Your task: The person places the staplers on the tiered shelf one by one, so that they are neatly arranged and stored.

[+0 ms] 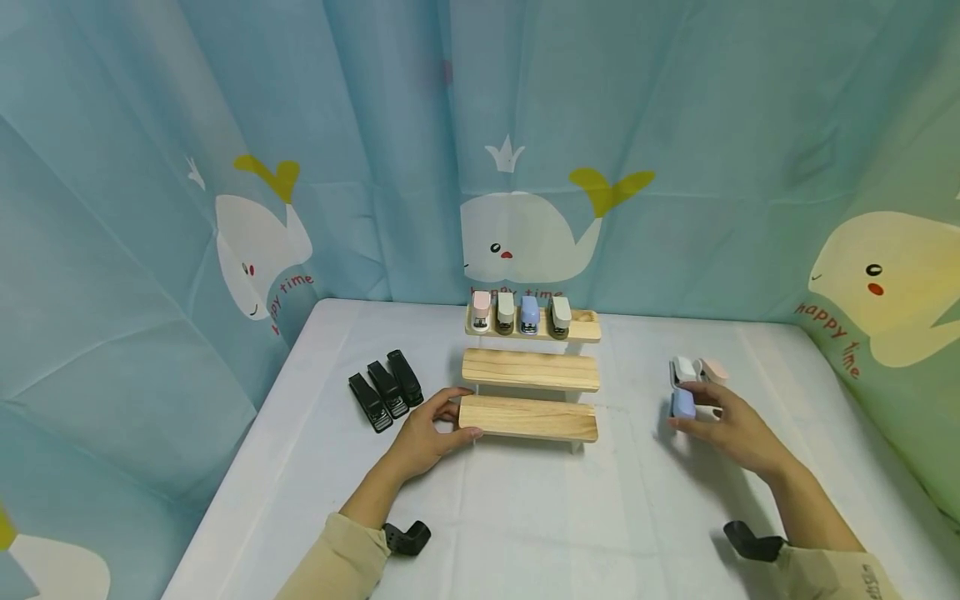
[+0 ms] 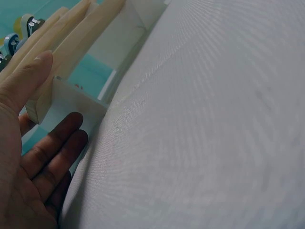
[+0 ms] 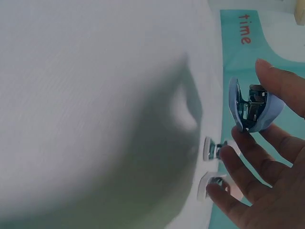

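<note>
Blue stapler [image 1: 683,404] here, pinched in the right hand [image 1: 733,423] above the worktop [image 1: 555,517], white stapler [image 1: 683,368] just beyond that hand, while the left hand [image 1: 423,433] pinches the wooden rack's lowest step [image 1: 528,418]

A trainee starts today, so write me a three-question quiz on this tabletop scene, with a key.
1. True or false: the left hand touches the lowest flat, pale wooden shelf.
2. How many small pastel staplers stand on the top flat, pale wooden shelf?
3. What does the right hand hold?
A) a long black stapler
B) a small, rounded light-blue stapler
C) a small pink stapler

Key:
1. True; its thumb lies against the shelf's left end.
2. Four.
3. B.
</note>
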A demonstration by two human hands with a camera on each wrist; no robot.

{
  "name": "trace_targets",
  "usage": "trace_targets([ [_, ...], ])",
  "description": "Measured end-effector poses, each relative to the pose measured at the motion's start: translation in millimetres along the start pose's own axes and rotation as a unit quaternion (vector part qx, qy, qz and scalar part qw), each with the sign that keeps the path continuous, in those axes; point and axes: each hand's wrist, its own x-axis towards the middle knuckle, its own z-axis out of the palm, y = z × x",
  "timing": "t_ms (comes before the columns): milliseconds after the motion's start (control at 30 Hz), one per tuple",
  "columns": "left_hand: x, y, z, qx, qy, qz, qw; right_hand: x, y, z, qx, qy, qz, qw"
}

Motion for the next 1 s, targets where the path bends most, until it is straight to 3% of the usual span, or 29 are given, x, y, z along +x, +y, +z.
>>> trace_targets([
  [300, -0.8, 0.5, 0.1, 0.002, 0.002, 0.000, 1.0000, -1.1, -13.2, 4.4, 0.009, 0.020, -0.030, 0.9993],
  [633, -2.1, 4.5, 0.2, 0.001, 0.003, -0.001, 1.0000, 0.0, -27.0, 6.4, 0.011, 0.022, -0.029, 0.9993],
  [1000, -1.1, 4.2, -0.3, 0.003, 0.003, 0.001, 1.0000, 2.4, -42.4, 11.0, -0.005, 0.039, -0.074, 0.9965],
])
